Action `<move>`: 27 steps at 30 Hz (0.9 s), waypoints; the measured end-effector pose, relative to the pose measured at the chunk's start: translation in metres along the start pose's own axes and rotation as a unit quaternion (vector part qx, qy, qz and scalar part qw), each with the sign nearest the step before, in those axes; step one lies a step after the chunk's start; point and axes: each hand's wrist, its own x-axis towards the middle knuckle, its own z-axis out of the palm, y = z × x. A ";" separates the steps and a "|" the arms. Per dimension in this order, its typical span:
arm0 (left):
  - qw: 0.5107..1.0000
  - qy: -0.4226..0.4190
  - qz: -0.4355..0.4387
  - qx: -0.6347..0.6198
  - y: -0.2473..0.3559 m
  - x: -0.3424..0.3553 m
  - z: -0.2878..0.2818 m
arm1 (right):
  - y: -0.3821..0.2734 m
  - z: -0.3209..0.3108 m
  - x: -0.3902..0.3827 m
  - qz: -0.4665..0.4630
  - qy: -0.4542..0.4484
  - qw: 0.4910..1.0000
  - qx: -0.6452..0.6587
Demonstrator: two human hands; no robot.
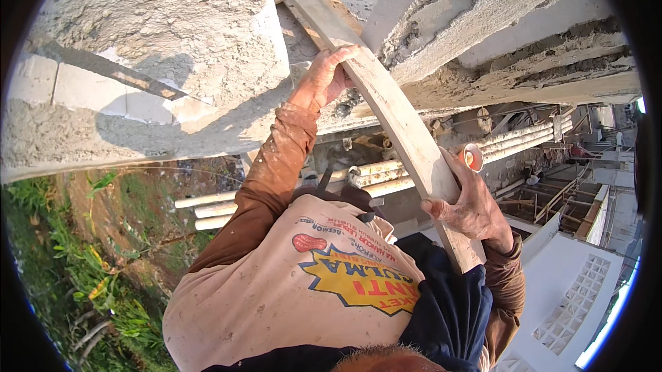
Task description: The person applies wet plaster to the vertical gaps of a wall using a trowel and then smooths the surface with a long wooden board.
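A long pale wooden board runs from the top of the view down to my chest on the right. My left hand grips its left edge about midway, thumb over the top face; the other fingers are partly hidden beneath. Nearer to me, my right hand clasps the board from its right side, with the thumb on the face. The board's near end rests close against dark blue cloth at my shoulder. Its far end lies over the gap between two rough cement walls.
A rough plastered wall with a ledge of pale blocks stands at the left. A broken cement edge is at the upper right. White bamboo-like poles cross below me, high over plants and a white building.
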 end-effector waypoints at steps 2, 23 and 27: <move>0.999 -0.018 -0.010 -0.039 -0.009 0.009 -0.007 | 0.015 -0.004 -0.010 -0.006 0.023 0.985 0.171; 0.958 -0.178 -0.141 -0.174 -0.079 -0.148 0.154 | 0.108 0.151 0.091 -0.053 0.291 0.926 0.234; 0.933 -0.267 -0.163 -0.180 -0.060 -0.162 0.190 | 0.064 0.123 0.133 -0.143 0.276 0.929 0.202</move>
